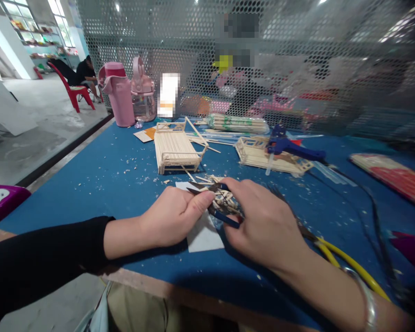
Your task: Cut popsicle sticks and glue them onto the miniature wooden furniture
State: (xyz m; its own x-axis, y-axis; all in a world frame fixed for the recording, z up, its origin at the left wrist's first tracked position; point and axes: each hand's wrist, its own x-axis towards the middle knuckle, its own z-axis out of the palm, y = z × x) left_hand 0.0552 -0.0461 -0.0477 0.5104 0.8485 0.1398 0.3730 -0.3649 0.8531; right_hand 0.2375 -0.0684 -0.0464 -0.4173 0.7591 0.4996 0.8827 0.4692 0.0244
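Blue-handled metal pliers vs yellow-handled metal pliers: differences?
The blue-handled pliers are gripped in the right hand; the yellow-handled pliers lie on the blue table, partly hidden. The yellow pair's handles look longer than the blue pair's. Both have dark metal heads and parted handles.

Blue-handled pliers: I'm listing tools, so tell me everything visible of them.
The pliers have blue handles and dark, metal-looking jaws pointing left in the picture, tips parted. The right hand grips the spread handles above the table; the thumb of the left hand partly hides the jaws; contact there is unclear.
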